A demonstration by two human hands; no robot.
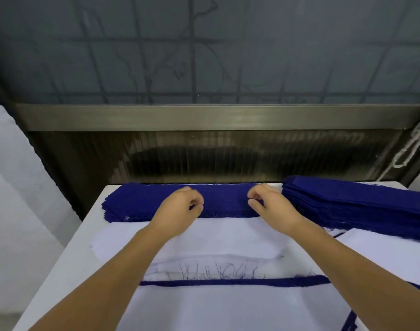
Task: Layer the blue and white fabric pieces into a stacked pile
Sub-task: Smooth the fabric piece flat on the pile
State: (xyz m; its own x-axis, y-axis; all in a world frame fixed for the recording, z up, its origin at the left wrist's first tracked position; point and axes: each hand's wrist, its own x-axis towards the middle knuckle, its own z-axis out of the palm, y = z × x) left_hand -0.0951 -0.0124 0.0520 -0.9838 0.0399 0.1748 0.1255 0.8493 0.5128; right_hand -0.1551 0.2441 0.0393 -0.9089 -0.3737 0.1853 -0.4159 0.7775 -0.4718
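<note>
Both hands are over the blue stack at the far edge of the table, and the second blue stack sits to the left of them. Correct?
Not quite. The head view shows both hands, left hand and right hand, over the blue stack at the far edge of the table, but the second blue stack sits to their right, not left.

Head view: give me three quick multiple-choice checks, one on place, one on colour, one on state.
1. Where is the tall blue stack?
A. right of the right hand
B. left of the left hand
C. on the floor

2. What colour is the cloth just below the hands?
A. red
B. white
C. green

3. How are the fingers of the left hand and right hand?
A. flat
B. curled
C. out of view

Answers: 1 A, it sits at the table's right; 2 B, pale sheets; 3 B, both curl over the flat blue pile.
</note>
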